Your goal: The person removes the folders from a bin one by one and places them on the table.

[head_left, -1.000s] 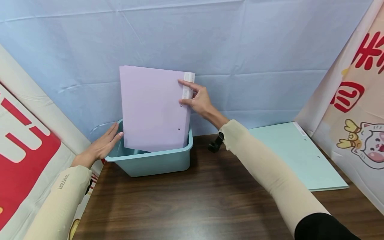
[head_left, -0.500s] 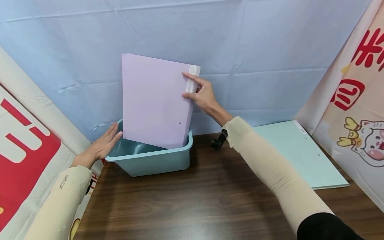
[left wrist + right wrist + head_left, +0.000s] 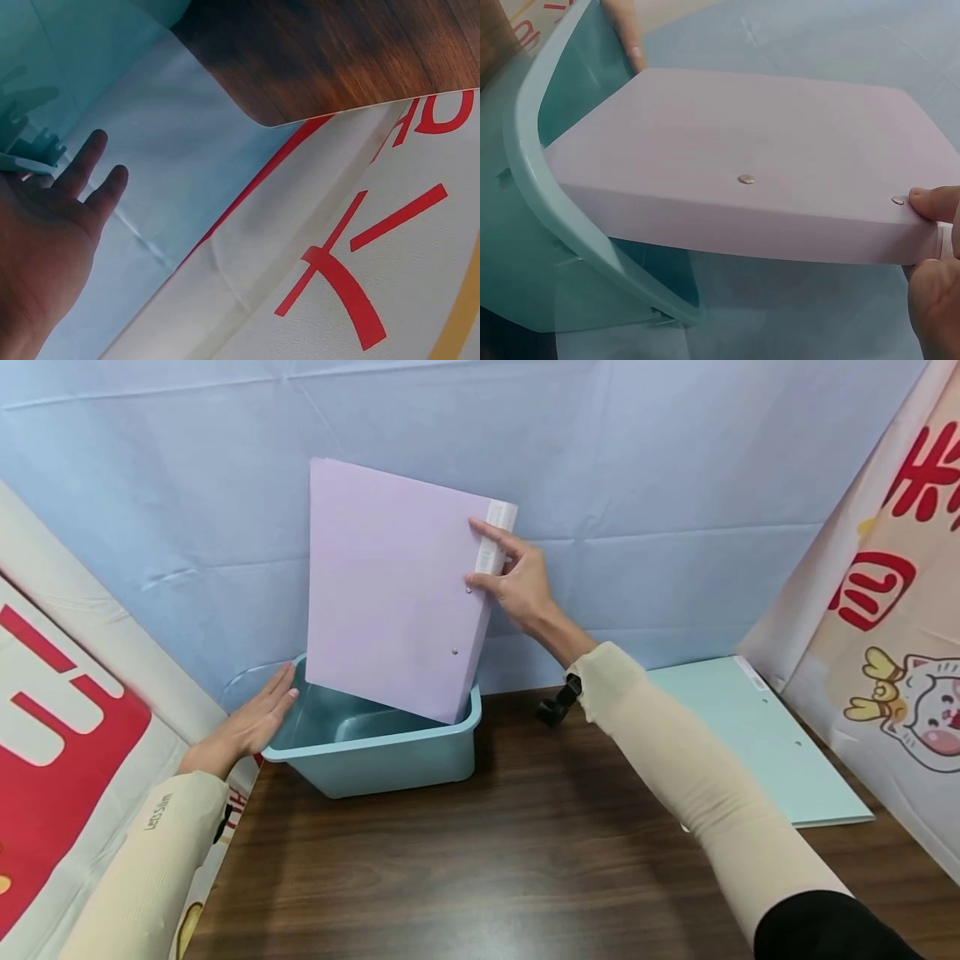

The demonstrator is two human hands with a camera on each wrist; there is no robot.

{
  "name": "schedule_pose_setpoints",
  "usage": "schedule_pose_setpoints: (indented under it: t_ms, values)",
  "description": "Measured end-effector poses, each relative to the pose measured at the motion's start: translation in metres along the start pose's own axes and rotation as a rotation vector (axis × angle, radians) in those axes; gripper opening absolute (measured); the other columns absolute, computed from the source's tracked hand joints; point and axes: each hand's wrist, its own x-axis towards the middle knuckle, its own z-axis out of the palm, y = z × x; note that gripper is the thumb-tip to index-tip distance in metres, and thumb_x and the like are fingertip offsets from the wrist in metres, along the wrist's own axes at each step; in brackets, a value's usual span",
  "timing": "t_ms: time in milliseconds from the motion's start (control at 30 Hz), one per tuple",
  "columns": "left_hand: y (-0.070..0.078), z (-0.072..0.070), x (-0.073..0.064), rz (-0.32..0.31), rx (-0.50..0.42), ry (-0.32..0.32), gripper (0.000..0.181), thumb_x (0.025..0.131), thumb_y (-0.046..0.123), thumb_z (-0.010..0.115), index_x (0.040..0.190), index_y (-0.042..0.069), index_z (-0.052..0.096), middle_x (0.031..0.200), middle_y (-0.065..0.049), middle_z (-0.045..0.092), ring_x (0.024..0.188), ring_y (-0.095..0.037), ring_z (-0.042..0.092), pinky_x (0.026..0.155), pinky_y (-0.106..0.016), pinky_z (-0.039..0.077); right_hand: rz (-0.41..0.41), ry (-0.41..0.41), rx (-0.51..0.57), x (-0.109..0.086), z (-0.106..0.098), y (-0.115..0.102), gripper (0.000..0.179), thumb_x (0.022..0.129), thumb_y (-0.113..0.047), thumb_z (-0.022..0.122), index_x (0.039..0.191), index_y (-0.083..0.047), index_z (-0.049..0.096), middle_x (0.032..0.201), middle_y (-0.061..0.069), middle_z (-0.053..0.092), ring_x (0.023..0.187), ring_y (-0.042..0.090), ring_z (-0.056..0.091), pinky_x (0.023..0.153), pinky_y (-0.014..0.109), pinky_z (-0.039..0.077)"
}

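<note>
A lilac ring binder [image 3: 397,585] with a white spine label and metal rivets stands tilted, its lower right corner inside the blue-green plastic bin [image 3: 397,768]. My right hand [image 3: 521,577] grips its spine edge near the label, thumb on the front cover; the fingers behind are partly hidden. In the right wrist view the binder [image 3: 757,142] crosses the bin's rim [image 3: 526,142], with the right thumb beside a rivet. My left hand [image 3: 243,718] rests against the bin's left side, fingers extended. The left wrist view shows that hand [image 3: 56,232] with straight fingers at the bin's edge.
A pale green folder [image 3: 757,735] lies flat at the right of the brown wooden table [image 3: 480,860]. A light blue cloth [image 3: 660,468] hangs behind. Printed banners [image 3: 892,635] stand at both sides.
My right hand has raised the binder up and to the right, and it tilts more, its left bottom corner lifted higher. The left hand and bin have hardly moved.
</note>
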Motion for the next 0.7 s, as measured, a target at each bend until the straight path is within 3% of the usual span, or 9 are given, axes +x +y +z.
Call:
schedule_pose_setpoints:
  t_ms: [367,700]
  values:
    - [0.002,-0.003,-0.005,0.010,-0.006,-0.006,0.067,0.117,0.039,0.016,0.168,0.002,-0.007,0.176,-0.023,-0.011,0.161,-0.048,-0.004,0.125,-0.070,0.009,0.013,0.048,0.095,0.000,-0.015,-0.022,0.079,0.080,0.019,0.082,0.147,-0.021,0.067,0.160,0.004,0.049,0.128,0.027,0.061,0.104,0.046,0.057]
    - [0.004,-0.003,-0.008,0.010,-0.009,-0.002,0.067,0.117,0.038,0.016,0.168,0.002,-0.008,0.176,-0.023,-0.011,0.161,-0.047,-0.004,0.126,-0.069,0.008,-0.035,0.077,0.264,-0.002,-0.029,-0.033,0.080,0.078,0.029,0.076,0.147,-0.008,0.064,0.152,0.010,0.055,0.124,0.028,0.061,0.103,0.044,0.057]
